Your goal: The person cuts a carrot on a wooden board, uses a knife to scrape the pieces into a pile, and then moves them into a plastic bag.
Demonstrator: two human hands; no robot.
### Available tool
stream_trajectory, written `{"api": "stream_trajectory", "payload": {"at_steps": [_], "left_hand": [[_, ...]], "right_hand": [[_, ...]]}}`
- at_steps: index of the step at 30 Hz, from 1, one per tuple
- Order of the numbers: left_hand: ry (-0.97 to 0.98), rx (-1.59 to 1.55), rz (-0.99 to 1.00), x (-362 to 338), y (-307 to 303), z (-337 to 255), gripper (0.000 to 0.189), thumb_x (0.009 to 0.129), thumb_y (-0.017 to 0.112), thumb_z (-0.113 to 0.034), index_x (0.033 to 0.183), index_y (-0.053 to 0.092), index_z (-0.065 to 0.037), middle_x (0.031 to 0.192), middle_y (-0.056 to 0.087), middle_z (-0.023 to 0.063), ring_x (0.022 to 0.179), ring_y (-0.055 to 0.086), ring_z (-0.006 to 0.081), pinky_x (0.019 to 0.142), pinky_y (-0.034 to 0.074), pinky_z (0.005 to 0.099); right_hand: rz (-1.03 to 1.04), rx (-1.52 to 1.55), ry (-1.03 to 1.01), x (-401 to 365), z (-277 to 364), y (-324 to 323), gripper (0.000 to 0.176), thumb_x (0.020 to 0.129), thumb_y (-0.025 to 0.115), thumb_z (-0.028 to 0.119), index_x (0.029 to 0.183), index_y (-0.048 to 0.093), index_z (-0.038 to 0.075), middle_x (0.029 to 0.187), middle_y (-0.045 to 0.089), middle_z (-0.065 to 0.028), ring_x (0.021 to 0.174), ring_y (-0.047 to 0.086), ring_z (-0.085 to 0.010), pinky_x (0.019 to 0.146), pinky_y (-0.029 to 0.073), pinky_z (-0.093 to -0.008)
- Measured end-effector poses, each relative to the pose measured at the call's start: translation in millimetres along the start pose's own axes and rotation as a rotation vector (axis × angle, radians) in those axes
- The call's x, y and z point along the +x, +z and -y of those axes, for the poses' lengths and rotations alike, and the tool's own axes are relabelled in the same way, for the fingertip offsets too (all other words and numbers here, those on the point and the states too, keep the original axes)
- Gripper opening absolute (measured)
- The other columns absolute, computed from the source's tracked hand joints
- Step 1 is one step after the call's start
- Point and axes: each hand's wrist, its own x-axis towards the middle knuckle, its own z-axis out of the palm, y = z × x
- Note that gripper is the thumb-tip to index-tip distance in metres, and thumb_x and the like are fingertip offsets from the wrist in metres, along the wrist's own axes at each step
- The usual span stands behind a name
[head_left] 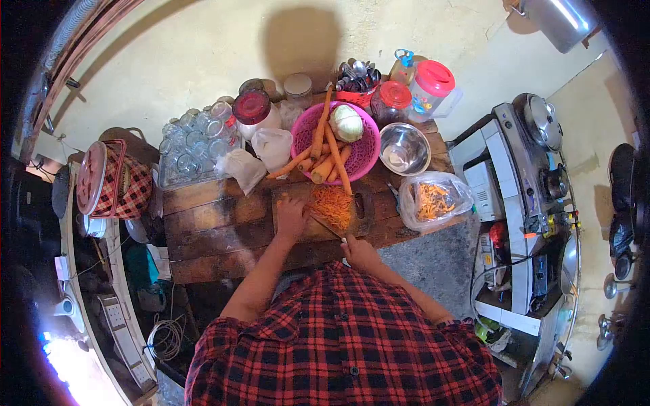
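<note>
My right hand (362, 252) is closed around the handle of a knife (330, 229), whose blade points left across a wooden cutting board (365, 206). A heap of shredded carrot (332, 207) lies on the board, just beyond the blade. To the left of the heap, my left hand (292, 218) presses down on the board with bent fingers. What is under those fingers is hidden. Behind the board, a pink basket (370, 154) holds several whole carrots (321, 135) and a cabbage (347, 123). At the right, a clear plastic bag (437, 201) contains cut carrot.
A steel bowl (405, 149) stands right of the basket. White bags (242, 169), a red-lidded jar (256, 116) and a tray of glasses (196, 145) are on the left. Red-lidded containers (433, 84) stand at the back right. A stove (528, 155) is farther right.
</note>
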Motion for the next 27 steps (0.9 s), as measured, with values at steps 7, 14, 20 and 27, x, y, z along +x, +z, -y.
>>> {"api": "stream_trajectory", "payload": {"at_steps": [7, 14, 20, 27], "left_hand": [[0.044, -0.008, -0.03, -7, -4, -1, 0.014, 0.072, 0.064, -0.018, 0.081, 0.063, -0.007, 0.079, 0.061, 0.0098, 0.088, 0.055, 0.0293, 0.084, 0.038, 0.0449], [0.146, -0.303, -0.061, -49, 19, -29, 0.01, 0.071, 0.066, -0.013, 0.079, 0.064, -0.006, 0.079, 0.062, 0.0081, 0.087, 0.057, 0.0272, 0.083, 0.04, 0.0429], [0.055, -0.285, 0.015, -64, 8, -44, 0.012, 0.071, 0.067, -0.013, 0.08, 0.065, -0.007, 0.082, 0.062, 0.0077, 0.086, 0.058, 0.027, 0.081, 0.042, 0.039], [-0.004, -0.286, -0.069, -62, 14, -38, 0.012, 0.069, 0.068, -0.013, 0.079, 0.066, -0.006, 0.083, 0.062, 0.0084, 0.084, 0.057, 0.0285, 0.079, 0.042, 0.0411]], "right_hand": [[-0.002, -0.042, 0.037, -1, -8, 8, 0.031, 0.09, 0.045, 0.029, 0.092, 0.047, -0.002, 0.068, 0.058, -0.0271, 0.065, 0.058, -0.0442, 0.058, 0.046, -0.0532], [0.016, -0.063, 0.121, -1, -1, 4, 0.03, 0.09, 0.045, 0.028, 0.092, 0.046, -0.002, 0.067, 0.058, -0.027, 0.065, 0.058, -0.0447, 0.056, 0.047, -0.0526], [-0.005, -0.039, 0.08, 0, -5, 13, 0.029, 0.09, 0.045, 0.026, 0.094, 0.044, -0.002, 0.069, 0.058, -0.0281, 0.066, 0.058, -0.0458, 0.057, 0.046, -0.0531], [0.006, -0.022, 0.029, -5, -4, 16, 0.029, 0.091, 0.045, 0.027, 0.093, 0.043, -0.002, 0.064, 0.056, -0.027, 0.062, 0.057, -0.0458, 0.054, 0.046, -0.0527]]}}
